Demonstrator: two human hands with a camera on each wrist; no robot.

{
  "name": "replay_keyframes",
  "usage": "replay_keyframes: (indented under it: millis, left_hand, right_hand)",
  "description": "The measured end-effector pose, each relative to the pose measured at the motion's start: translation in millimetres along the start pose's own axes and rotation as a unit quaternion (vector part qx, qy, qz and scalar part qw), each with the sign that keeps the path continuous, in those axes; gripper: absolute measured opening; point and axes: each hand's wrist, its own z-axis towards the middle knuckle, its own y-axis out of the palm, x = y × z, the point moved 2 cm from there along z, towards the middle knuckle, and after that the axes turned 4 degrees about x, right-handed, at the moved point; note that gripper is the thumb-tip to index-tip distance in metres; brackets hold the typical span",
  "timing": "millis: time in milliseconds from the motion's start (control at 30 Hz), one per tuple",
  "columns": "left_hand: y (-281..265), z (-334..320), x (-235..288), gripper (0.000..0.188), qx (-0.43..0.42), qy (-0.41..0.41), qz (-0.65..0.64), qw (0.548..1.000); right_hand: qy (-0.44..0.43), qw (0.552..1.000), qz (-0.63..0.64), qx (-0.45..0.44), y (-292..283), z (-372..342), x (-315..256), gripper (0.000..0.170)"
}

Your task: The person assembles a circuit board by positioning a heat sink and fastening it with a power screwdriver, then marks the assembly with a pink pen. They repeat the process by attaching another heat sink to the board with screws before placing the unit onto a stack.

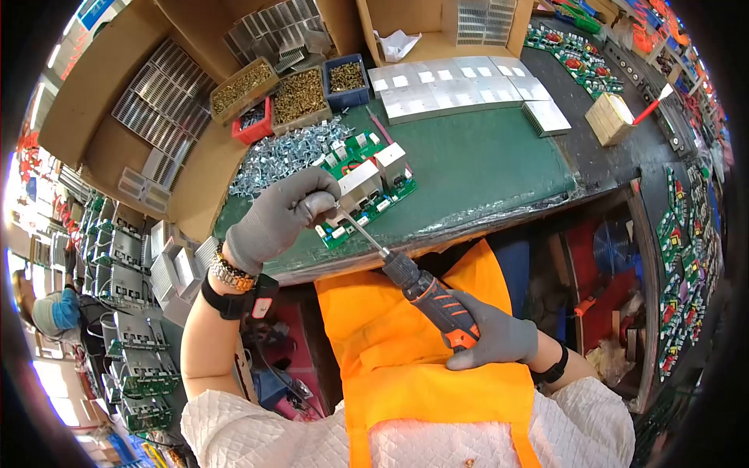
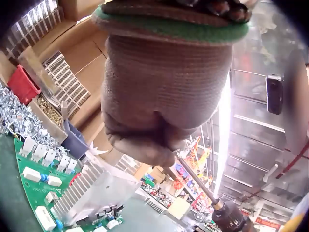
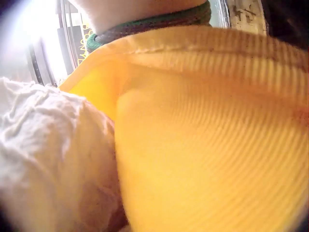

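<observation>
In the head view, my gloved right hand (image 1: 493, 331) grips an electric screwdriver (image 1: 434, 300) by its black and orange handle, low in front of the apron. Its long bit (image 1: 365, 233) slants up and left. My gloved left hand (image 1: 285, 214) has its fingers curled, with thumb and fingertips pinching at the tip of that bit; the glove hides most of what lies between them. Behind the bit tip, a green circuit board (image 1: 399, 189) with a finned heat sink (image 2: 87, 191) lies on the green mat (image 1: 484, 168). The apron (image 3: 203, 140) fills the right wrist view.
Loose metal clips (image 1: 285, 156) are heaped left of the board. Behind them stand a red bin (image 1: 253, 132), a blue bin (image 1: 348, 97) and brass screws (image 1: 300, 93) in a box. Silver heat sinks (image 1: 449, 100) line the back. Cardboard boxes (image 1: 94, 86) stand left.
</observation>
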Motion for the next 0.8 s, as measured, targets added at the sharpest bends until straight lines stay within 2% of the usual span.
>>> replay_keyframes:
  millis: [100,133,167,233,267,333,367,400,467,500,533,567,600,633,667,733,800]
  left_hand:
    - [10.1,-6.0,5.6,0.011,0.074,0.083,0.118,0.987]
    - [16.4,-7.4,3.7,0.011,0.071,0.080,0.116,0.987]
    - [21.3,-9.3,2.8,0.010,0.103,0.110,0.162,0.975]
    - [31.0,-10.7,-6.3,0.009,0.155,0.153,0.206,0.954]
    - [34.6,-11.8,-8.3,0.009,0.153,0.150,0.204,0.955]
    - [39.1,-12.6,-16.7,0.013,0.159,0.025,0.084,0.983]
    - [39.7,-12.8,-15.2,0.019,0.178,0.069,0.111,0.975]
    - [38.3,-12.3,-17.3,0.019,0.174,0.066,0.109,0.977]
    - [24.6,-15.5,-21.1,0.020,0.258,0.133,0.202,0.935]
    - [19.7,-15.5,-24.6,0.042,0.233,0.151,0.322,0.905]
    - [25.8,-15.2,-32.2,0.042,0.230,0.149,0.322,0.906]
    - [37.5,-13.5,-43.5,0.058,0.227,0.143,0.421,0.867]
    - [46.2,-11.8,-48.4,0.075,0.224,0.137,0.514,0.817]
    - [49.7,-11.2,-50.6,0.096,0.201,0.072,0.497,0.841]
    - [53.3,-10.5,-53.1,0.096,0.200,0.072,0.497,0.841]
    - [57.7,-10.2,-59.9,0.092,0.247,0.082,0.490,0.832]
    - [59.5,-10.3,-60.8,0.093,0.253,0.086,0.488,0.831]
  right_hand:
    - [-0.005,1.000,0.017,0.024,4.9,-0.3,2.9,0.101]
    - [-0.021,0.999,0.028,0.031,6.7,-0.6,4.5,0.100]
    - [-0.036,0.998,0.039,0.038,8.3,-1.3,6.0,0.099]
    - [-0.003,0.998,0.046,0.033,9.3,-2.0,8.8,0.098]
    - [0.025,0.998,0.051,0.029,9.6,-2.1,10.3,0.097]
    - [0.034,0.997,0.061,0.033,10.6,-4.1,10.2,0.096]
    - [0.038,0.996,0.069,0.039,11.3,-5.1,11.5,0.096]
    - [0.043,0.996,0.073,0.040,11.4,-2.7,20.1,0.096]
    - [-0.081,0.991,-0.040,0.096,10.9,4.3,37.6,0.094]
    - [-0.078,0.992,-0.035,0.096,11.2,6.9,35.0,0.094]
    - [-0.036,0.995,-0.036,0.086,9.7,12.6,28.9,0.093]
    - [0.006,0.997,-0.037,0.075,9.8,15.6,27.7,0.092]
    - [0.006,0.997,-0.036,0.075,10.2,19.6,33.0,0.092]
    - [-0.021,0.995,-0.042,0.083,10.6,26.9,41.2,0.093]
    - [-0.049,0.994,-0.048,0.091,11.1,30.8,45.6,0.093]
    - [-0.042,0.995,-0.028,0.086,13.2,33.9,41.7,0.094]
    - [-0.035,0.996,-0.011,0.079,14.6,35.9,42.2,0.095]
